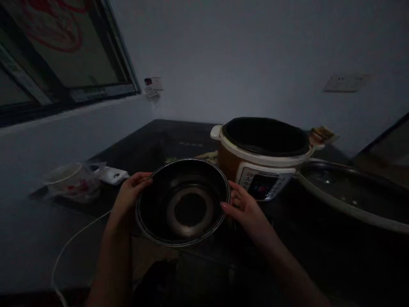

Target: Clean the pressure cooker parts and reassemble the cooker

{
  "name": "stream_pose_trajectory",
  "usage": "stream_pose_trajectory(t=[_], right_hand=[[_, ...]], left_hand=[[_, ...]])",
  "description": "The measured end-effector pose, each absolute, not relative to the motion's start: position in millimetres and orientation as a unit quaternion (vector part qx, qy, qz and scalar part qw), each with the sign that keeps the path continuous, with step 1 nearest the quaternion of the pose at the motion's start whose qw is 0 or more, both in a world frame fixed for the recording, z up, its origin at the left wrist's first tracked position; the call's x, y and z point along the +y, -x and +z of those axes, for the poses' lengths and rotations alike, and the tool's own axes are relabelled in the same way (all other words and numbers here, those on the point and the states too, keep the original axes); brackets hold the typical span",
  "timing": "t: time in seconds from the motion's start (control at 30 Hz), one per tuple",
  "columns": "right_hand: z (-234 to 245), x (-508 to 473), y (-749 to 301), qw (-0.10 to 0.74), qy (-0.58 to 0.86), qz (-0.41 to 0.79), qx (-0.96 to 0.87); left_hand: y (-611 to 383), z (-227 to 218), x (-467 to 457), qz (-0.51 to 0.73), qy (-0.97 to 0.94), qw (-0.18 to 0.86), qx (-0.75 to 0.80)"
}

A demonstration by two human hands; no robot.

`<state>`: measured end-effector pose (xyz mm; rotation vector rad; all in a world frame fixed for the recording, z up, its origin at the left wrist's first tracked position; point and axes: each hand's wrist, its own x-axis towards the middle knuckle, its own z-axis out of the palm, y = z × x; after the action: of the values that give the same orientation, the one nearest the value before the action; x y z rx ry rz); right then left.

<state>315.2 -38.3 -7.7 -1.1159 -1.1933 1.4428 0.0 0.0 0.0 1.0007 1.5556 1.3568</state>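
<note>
Between my two hands I hold a dark round inner pot, its open mouth tipped toward me. A pale, worn-looking ring shows on the inside around its dark base. My left hand grips the rim at the left, thumb on the near side. On the opposite side, my right hand is closed on the rim, thumb in front and fingers behind. Just behind it stands a brown and white electric cooker without a lid, its inside dark and its control panel facing me. The pot is held apart in front of it.
A large lid-like or shallow oval thing with a pale rim lies at the right. Left on the counter sit a bowl in a plastic bag and a white device. A white cord hangs over the edge. Wall sockets are behind.
</note>
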Motion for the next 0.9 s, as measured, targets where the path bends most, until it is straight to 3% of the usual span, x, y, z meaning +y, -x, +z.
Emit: stream_pose_trajectory(t=[0.3,0.37,0.47,0.6,0.7,0.77,0.83,0.9], right_hand=[[-14,-34,-318,0.458,0.447,0.580,-0.504],[-15,-38,-321,0.447,0.447,0.573,-0.522],[-12,-48,-336,0.427,0.449,0.557,-0.553],[-7,-66,-373,0.413,0.503,0.494,-0.576],[-16,-77,-404,0.417,0.577,0.417,-0.565],[-31,-80,-423,0.419,0.627,0.355,-0.553],[-50,-82,-437,0.406,0.669,0.280,-0.556],[-69,-83,-444,0.368,0.699,0.219,-0.573]], left_hand=[[2,2,1,0.507,-0.453,0.366,0.636],[3,7,2,0.497,-0.473,0.292,0.667],[-4,19,-6,0.506,-0.497,0.094,0.698],[-45,33,-43,0.557,-0.551,-0.076,0.616],[-93,33,-80,0.567,-0.679,-0.081,0.459],[-127,29,-98,0.533,-0.788,-0.030,0.306],[-161,21,-103,0.493,-0.837,0.083,0.223],[-192,5,-98,0.425,-0.845,0.182,0.270]])
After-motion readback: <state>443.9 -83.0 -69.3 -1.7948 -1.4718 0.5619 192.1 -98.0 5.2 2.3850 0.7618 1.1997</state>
